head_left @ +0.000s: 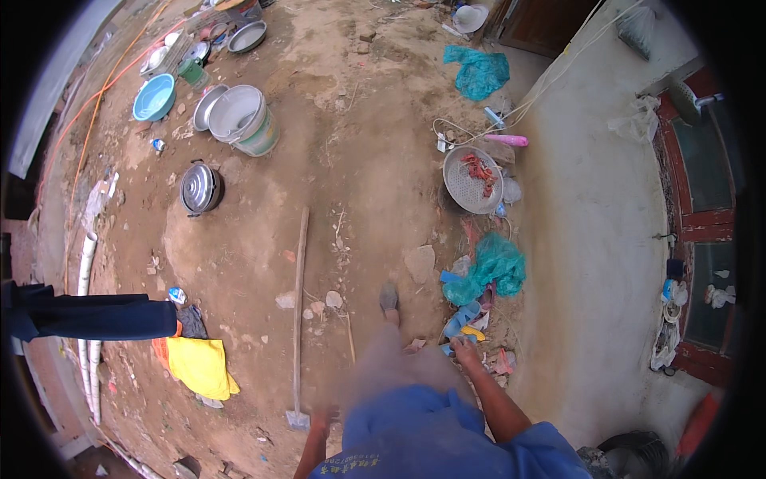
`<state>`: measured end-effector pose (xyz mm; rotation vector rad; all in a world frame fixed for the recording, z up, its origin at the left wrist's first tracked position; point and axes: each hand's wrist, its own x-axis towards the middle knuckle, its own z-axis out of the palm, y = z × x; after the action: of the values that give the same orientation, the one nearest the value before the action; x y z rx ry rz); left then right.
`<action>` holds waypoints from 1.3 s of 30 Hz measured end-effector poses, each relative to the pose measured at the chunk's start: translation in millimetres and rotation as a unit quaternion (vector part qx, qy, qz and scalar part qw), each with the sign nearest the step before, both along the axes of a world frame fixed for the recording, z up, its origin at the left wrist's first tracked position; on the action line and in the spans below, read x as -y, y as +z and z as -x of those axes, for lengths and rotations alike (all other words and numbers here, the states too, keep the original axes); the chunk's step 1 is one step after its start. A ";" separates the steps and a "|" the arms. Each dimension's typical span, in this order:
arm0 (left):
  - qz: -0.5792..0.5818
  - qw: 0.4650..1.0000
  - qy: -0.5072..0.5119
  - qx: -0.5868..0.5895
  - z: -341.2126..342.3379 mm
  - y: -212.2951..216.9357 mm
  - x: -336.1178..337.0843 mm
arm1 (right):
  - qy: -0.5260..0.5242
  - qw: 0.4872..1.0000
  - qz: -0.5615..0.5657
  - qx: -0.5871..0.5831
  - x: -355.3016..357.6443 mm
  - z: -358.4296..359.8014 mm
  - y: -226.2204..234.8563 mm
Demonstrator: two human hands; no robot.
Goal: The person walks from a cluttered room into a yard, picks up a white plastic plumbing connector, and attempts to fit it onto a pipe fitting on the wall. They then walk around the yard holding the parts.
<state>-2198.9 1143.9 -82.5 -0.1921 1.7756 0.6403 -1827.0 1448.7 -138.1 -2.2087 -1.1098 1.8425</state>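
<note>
My left hand (324,416) hangs at the lower middle, beside the flat metal blade (298,420) of a long-handled tool lying on the ground; its fingers are too blurred to read. My right hand (461,346) is in front of the wall-side clutter, its fingers curled in. Whether anything is in it is hidden. Just beyond it are blue slippers (463,318) and a yellow item (473,332); contact with them cannot be made out. One foot in a dark shoe (388,297) is forward, and my trouser legs are blurred.
A green plastic bag (499,267) and a perforated basin (459,182) with red things lie along the right wall. Left are a lidded pot (199,188), a white bucket (243,120), a blue basin (155,97), a yellow cloth (197,366) and hanging dark clothing (96,317).
</note>
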 end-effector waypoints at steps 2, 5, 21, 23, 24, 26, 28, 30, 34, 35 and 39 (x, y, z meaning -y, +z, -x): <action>-0.032 0.999 -0.020 -0.006 21.1 12.6 -49.3 | 0.016 1.000 -0.022 0.004 -24.7 -10.7 -9.5; -0.092 0.995 -0.013 -0.037 56.1 26.8 -118.8 | 0.041 0.998 -0.037 0.035 -68.8 10.7 -12.8; -0.079 0.997 0.023 -0.010 168.7 -12.5 -374.0 | 0.244 0.967 -0.054 0.044 -372.2 169.4 -34.1; -0.071 0.997 -0.004 -0.011 192.4 -17.0 -396.6 | 0.217 0.973 -0.042 0.067 -414.2 200.8 -5.9; -0.068 0.997 -0.010 -0.017 202.2 -18.0 -413.9 | 0.204 0.975 -0.028 0.083 -428.3 209.3 6.4; -0.063 0.997 -0.021 -0.030 225.0 -21.8 -449.7 | 0.233 0.969 -0.010 0.077 -465.2 222.7 15.0; -0.066 0.997 -0.030 -0.041 246.5 -27.7 -491.5 | 0.241 0.966 -0.007 0.090 -497.2 232.4 17.0; -0.068 0.996 -0.036 -0.043 269.6 -28.6 -530.1 | 0.225 0.967 -0.014 0.118 -523.5 249.0 20.0; -0.074 0.996 -0.042 -0.021 307.3 -28.0 -604.8 | 0.176 0.979 -0.014 0.106 -577.5 278.5 15.6; -0.074 0.996 -0.043 -0.015 319.1 -29.5 -624.9 | 0.169 0.980 -0.041 0.098 -589.4 285.1 8.1; -0.086 0.995 -0.058 -0.003 381.1 -52.3 -700.8 | 0.149 0.983 -0.041 0.101 -661.5 338.4 -10.1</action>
<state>-2580.0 1844.7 -134.8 0.0306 1.7131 0.7073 -2165.4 2110.2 -148.2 -2.3285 -1.6015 1.6580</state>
